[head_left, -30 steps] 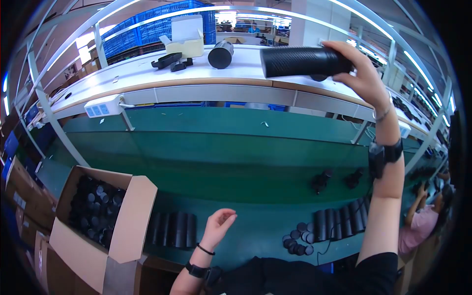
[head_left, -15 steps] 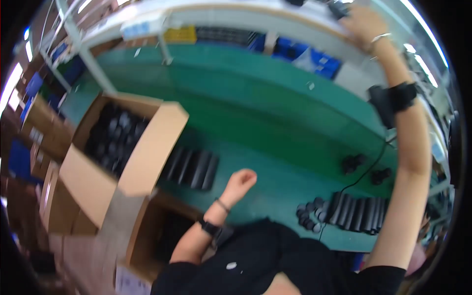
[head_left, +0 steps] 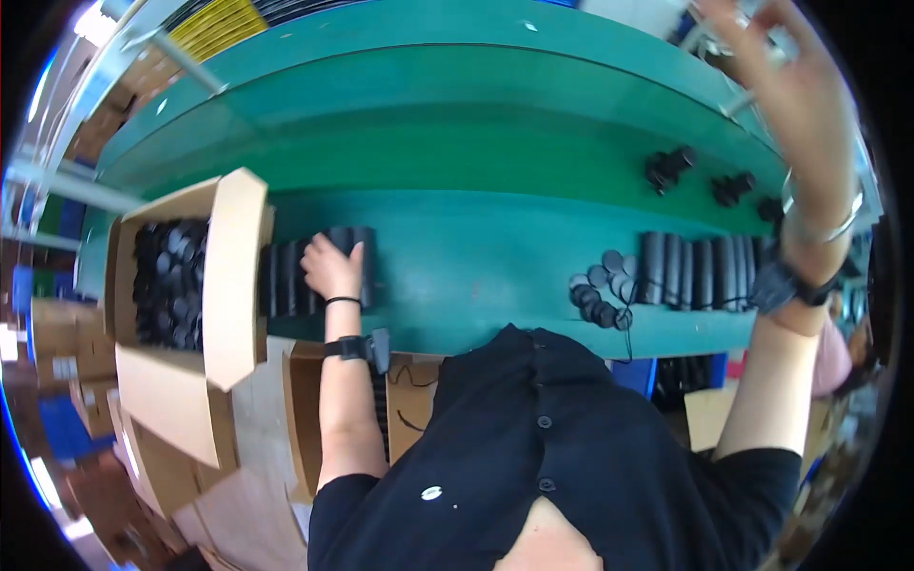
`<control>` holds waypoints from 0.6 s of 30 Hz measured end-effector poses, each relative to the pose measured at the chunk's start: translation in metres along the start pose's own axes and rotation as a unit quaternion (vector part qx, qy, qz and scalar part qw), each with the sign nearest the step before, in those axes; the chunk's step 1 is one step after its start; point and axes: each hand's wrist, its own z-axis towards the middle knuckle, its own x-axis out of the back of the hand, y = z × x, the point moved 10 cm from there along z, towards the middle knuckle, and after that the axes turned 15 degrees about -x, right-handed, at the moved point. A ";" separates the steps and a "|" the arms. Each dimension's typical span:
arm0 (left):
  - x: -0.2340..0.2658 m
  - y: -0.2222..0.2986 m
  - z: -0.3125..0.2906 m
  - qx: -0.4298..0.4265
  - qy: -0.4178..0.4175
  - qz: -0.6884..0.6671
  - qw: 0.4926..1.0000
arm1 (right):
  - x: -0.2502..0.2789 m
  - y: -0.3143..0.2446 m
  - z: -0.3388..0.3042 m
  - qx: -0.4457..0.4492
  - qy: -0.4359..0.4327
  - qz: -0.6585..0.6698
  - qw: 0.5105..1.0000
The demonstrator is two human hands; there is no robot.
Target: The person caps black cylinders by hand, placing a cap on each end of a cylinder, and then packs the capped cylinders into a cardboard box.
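A person in a black buttoned shirt, seen from their own head, sits or stands at a long green table (head_left: 457, 252). The left hand (head_left: 333, 271) rests on a row of black tubes (head_left: 283, 276) lying side by side on the left part of the table. Its thumb stands apart from the other fingers, which lie over the tubes; whether they grip one cannot be told. The right hand (head_left: 781, 76) is held up at the upper right, blurred by motion, its fingers spread and partly cut off by the edge of the view.

Just left of the tubes is an open cardboard box (head_left: 235, 285), its flaps folded out, filled with small black round pieces (head_left: 173, 285). On the right part of the table lies a second row of black tubes (head_left: 705, 271), with a cluster of flat dark discs (head_left: 598, 303) just beside its left end. A thin black cord (head_left: 629, 333) trails between them and over the table's near edge. Behind that row stand small black fittings (head_left: 669, 169).

Each wrist wears a black strap; the right also has a silver bracelet (head_left: 838, 228). At the far right, partly hidden, is another person in pink (head_left: 831, 364).
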 end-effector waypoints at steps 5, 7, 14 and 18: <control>-0.040 -0.019 0.002 -0.015 -0.063 -0.100 0.993 | -0.113 0.084 -0.170 -0.089 -0.414 0.036 0.905; -0.023 0.006 0.012 -0.099 -0.034 -0.270 0.957 | -0.146 0.105 -0.254 -0.161 -0.524 0.070 0.834; 0.009 0.171 -0.062 -0.210 -0.236 -0.654 0.687 | -0.257 0.024 -0.339 -0.386 -0.498 0.517 0.580; -0.027 0.216 -0.097 -0.214 -0.264 -0.702 0.626 | -0.307 0.000 -0.343 -0.470 -0.466 0.587 0.466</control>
